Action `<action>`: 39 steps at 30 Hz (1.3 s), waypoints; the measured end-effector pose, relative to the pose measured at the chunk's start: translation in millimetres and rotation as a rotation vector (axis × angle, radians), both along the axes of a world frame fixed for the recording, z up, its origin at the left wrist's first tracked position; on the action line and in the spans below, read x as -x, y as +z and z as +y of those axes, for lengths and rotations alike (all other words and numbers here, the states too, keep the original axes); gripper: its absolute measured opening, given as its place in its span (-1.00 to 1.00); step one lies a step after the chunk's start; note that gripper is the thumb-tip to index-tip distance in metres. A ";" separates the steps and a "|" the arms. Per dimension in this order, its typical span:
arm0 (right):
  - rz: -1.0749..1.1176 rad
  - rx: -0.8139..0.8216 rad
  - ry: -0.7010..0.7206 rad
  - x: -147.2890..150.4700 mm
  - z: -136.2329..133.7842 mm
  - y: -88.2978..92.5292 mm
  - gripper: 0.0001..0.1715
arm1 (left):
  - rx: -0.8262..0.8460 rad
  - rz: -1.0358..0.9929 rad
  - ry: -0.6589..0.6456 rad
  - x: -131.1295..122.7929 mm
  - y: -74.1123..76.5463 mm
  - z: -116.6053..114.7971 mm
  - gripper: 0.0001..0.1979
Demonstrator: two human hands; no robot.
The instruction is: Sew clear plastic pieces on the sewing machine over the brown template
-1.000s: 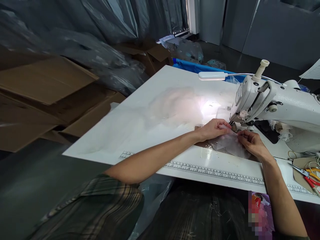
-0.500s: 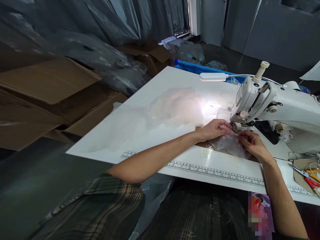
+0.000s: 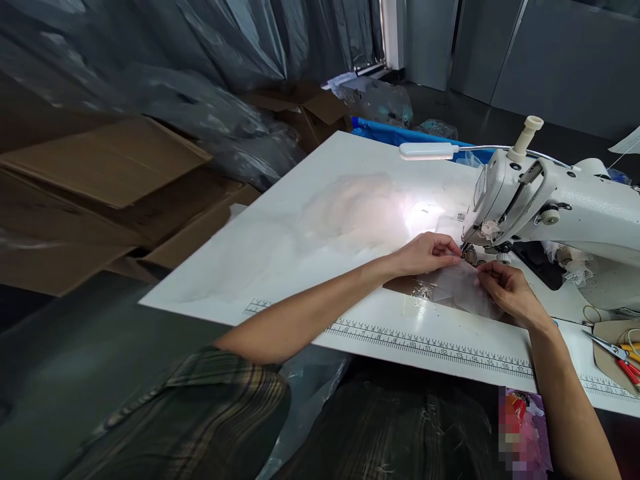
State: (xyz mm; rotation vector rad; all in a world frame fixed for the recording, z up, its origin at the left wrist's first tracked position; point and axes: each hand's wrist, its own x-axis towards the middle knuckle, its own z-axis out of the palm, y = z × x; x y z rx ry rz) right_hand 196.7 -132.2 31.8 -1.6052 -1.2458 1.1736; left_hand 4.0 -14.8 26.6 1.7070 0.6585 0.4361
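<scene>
A thin, sheer white fabric (image 3: 463, 288) is stretched between my two hands just in front of the needle area of a white sewing machine (image 3: 565, 200). My left hand (image 3: 431, 255) pinches its edge with thumb and fingers, close to the presser foot. On the right, my right hand (image 3: 507, 285) pinches the same edge a short way off. Part of the fabric hangs over a shiny brown strip (image 3: 413, 285) on the table. More sheer pale fabric (image 3: 350, 210) lies spread out to the left under the lamp's bright spot.
A white lamp (image 3: 427, 151) on a bendable neck reaches over the white table (image 3: 300, 293). A printed ruler (image 3: 425, 343) runs along the front edge. Scissors (image 3: 607, 343) lie at the right. Cardboard boxes (image 3: 100, 163) and plastic sheeting (image 3: 210, 113) stand beyond the left edge.
The view has shifted slightly. My left hand has moved a little away from the brown strip, and both hands keep their pinch on the sheer fabric.
</scene>
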 end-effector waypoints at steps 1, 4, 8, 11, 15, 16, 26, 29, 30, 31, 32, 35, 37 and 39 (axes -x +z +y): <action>0.000 0.010 0.027 -1.1 -1.9 1.7 -0.55 | -0.094 0.022 0.010 0.8 0.9 0.5 -0.90; 0.064 0.151 0.288 -4.7 -7.7 8.0 -0.47 | -0.194 0.008 -0.025 3.9 5.2 0.1 -0.91; 0.136 0.115 0.238 -2.2 -7.8 11.1 -0.47 | -0.031 -0.139 -0.170 6.8 13.9 -7.4 -0.74; 0.225 -0.056 0.120 6.3 -4.1 8.5 -0.38 | 0.010 -0.225 -0.228 6.9 19.6 -16.0 -0.62; 0.338 0.026 0.270 13.8 -2.8 3.3 -0.35 | 0.024 -0.252 -0.286 8.1 25.1 -21.5 -0.56; 0.338 0.060 0.286 14.0 -3.0 1.9 -0.37 | 0.010 -0.246 -0.284 9.2 26.4 -21.3 -0.56; 0.103 -0.110 0.100 13.6 0.7 -3.1 -0.59 | -0.142 -0.041 -0.223 25.3 40.2 -15.9 -0.53; 0.011 -0.158 0.039 13.9 0.4 -3.7 -0.57 | -0.248 -0.005 -0.178 31.8 45.7 -16.3 -0.59; 0.002 -0.171 0.007 13.5 -0.2 -3.8 -0.56 | -0.301 0.018 -0.156 34.2 47.7 -16.6 -0.61; 0.011 -0.179 -0.021 13.0 -1.2 -3.8 -0.56 | -0.348 0.043 -0.138 36.6 49.6 -17.4 -0.64; 0.041 -0.179 -0.036 12.5 -2.5 -3.4 -0.56 | -0.376 0.060 -0.127 39.1 51.6 -18.7 -0.67; 0.193 -0.094 0.058 13.0 -7.6 -0.3 -0.51 | -0.243 0.019 -0.180 46.0 56.6 -26.4 -0.73; 0.256 0.006 0.190 15.5 -10.8 2.0 -0.46 | -0.053 -0.031 -0.241 50.9 58.8 -32.0 -0.71; 0.271 0.058 0.276 19.0 -12.1 2.4 -0.44 | 0.063 -0.038 -0.253 56.2 59.3 -33.8 -0.67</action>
